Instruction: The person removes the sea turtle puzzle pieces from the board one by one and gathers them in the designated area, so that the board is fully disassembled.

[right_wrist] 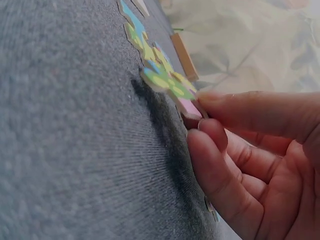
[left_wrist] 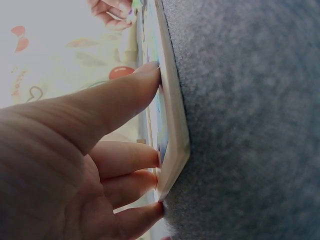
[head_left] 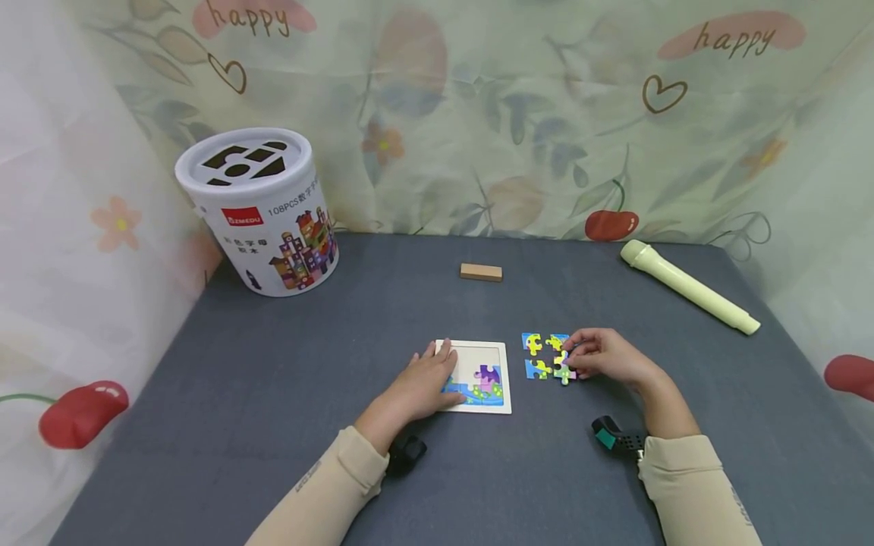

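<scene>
My left hand [head_left: 423,383] rests on the left side of a square wooden puzzle board [head_left: 478,353], thumb and fingers spread over its edge. Along the bottom and right of that board lie fitted pieces in blue, green, pink and purple [head_left: 488,374]. Between thumb and fingertips my right hand [head_left: 604,355] pinches a green and pink puzzle piece [right_wrist: 167,86], tilted up from the cloth in the right wrist view. Beside it lie loose blue and yellow pieces, among them an upper left piece [head_left: 531,343] and a lower left piece [head_left: 537,369].
A small wooden block [head_left: 481,272] lies behind the board. At the back left stands a white block bucket [head_left: 273,220] with a cut-out lid. A pale yellow toy microphone [head_left: 690,287] lies at the back right. Dark grey cloth [head_left: 492,485] covers the table.
</scene>
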Demonstrator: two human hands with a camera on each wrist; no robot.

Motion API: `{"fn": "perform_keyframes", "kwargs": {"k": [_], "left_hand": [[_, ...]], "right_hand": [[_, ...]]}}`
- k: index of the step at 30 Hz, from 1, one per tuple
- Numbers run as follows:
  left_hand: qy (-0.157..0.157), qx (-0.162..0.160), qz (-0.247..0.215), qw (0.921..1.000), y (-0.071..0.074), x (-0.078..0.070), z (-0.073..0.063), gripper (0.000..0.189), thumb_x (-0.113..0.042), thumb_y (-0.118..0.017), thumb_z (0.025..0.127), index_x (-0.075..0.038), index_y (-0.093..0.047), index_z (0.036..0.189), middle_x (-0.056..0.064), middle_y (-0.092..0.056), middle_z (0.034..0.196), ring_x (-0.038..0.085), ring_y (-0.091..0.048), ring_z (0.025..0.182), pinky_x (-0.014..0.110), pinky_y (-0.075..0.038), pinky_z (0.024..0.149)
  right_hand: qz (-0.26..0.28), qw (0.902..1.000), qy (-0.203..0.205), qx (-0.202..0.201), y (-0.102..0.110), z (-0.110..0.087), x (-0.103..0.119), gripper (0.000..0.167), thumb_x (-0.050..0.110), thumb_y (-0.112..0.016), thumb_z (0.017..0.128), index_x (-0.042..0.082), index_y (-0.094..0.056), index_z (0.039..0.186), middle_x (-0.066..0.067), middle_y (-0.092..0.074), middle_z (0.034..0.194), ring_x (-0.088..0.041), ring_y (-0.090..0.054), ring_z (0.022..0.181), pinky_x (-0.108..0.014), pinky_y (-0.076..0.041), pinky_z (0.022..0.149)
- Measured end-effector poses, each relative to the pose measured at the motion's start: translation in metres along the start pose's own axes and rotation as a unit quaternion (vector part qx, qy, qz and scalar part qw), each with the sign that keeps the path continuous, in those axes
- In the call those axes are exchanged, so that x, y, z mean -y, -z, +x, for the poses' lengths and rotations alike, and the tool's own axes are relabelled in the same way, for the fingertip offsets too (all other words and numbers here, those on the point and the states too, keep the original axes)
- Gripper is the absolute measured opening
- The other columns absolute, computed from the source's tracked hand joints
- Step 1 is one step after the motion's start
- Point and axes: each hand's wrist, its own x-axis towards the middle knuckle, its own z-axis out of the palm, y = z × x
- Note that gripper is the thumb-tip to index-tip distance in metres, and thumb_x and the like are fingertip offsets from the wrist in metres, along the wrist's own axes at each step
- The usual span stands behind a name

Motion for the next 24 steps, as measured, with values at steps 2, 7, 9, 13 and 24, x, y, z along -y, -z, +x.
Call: {"fn": "perform_keyframes", "kwargs": {"k": [2, 7, 9, 13, 24], "left_hand": [[0.0, 0.0, -0.002, 1.0, 0.0003, 0.0001, 0.0002, 0.073, -0.039, -0.062, 0.088, -0.003, -0.032, 0.144, 0.015, -0.019, 0.155, 0.034, -0.014, 0.144, 0.051, -0.019, 0.114], [-0.002, -0.001, -0.008, 1.0, 0.0006, 0.0004, -0.0004, 0.073, -0.039, -0.062, 0.088, -0.002, -0.033, 0.144, 0.015, -0.02, 0.155, 0.034, -0.014, 0.144, 0.051, -0.019, 0.114], [-0.002, -0.001, -0.008, 1.0, 0.0005, 0.0007, -0.0006, 0.073, -0.039, -0.062, 0.088, -0.003, -0.032, 0.144, 0.015, -0.02, 0.155, 0.034, -0.014, 0.144, 0.051, -0.019, 0.114], [-0.002, 0.0, -0.007, 1.0, 0.0006, 0.0008, -0.0007, 0.074, -0.039, -0.062, 0.088, -0.003, -0.032, 0.144, 0.015, -0.02, 0.155, 0.034, -0.014, 0.144, 0.051, -0.019, 0.114], [-0.001, 0.001, -0.008, 1.0, 0.0009, 0.0001, -0.0003, 0.074, -0.039, -0.062, 0.088, -0.003, -0.032, 0.144, 0.014, -0.02, 0.155, 0.033, -0.014, 0.144, 0.051, -0.019, 0.114]], "right_hand": [[-0.004, 1.0, 0.002, -0.001, 0.0005, -0.0001, -0.0002, 0.031, 0.01, -0.063, 0.088, -0.011, -0.054, 0.109, -0.001, -0.062, 0.078, -0.006, -0.059, 0.069, -0.026, -0.054, 0.065], [-0.013, 0.9998, -0.002, -0.011, -0.0006, -0.0002, 0.0, 0.03, 0.008, -0.063, 0.087, -0.011, -0.055, 0.108, -0.003, -0.062, 0.078, -0.005, -0.059, 0.068, -0.025, -0.054, 0.064], [-0.022, 0.9996, -0.002, -0.017, -0.0012, -0.0002, 0.0002, 0.029, 0.008, -0.063, 0.087, -0.011, -0.056, 0.108, -0.003, -0.062, 0.078, -0.006, -0.059, 0.068, -0.025, -0.054, 0.064], [-0.039, 0.9988, -0.001, -0.031, -0.0032, -0.0004, 0.0013, 0.028, 0.009, -0.064, 0.087, -0.011, -0.057, 0.106, -0.006, -0.063, 0.081, -0.006, -0.059, 0.068, -0.025, -0.054, 0.064], [-0.06, 0.9972, -0.004, -0.045, -0.0035, -0.0015, 0.0014, 0.025, 0.008, -0.065, 0.086, -0.009, -0.06, 0.103, -0.006, -0.061, 0.082, -0.006, -0.058, 0.069, -0.025, -0.054, 0.064]]}}
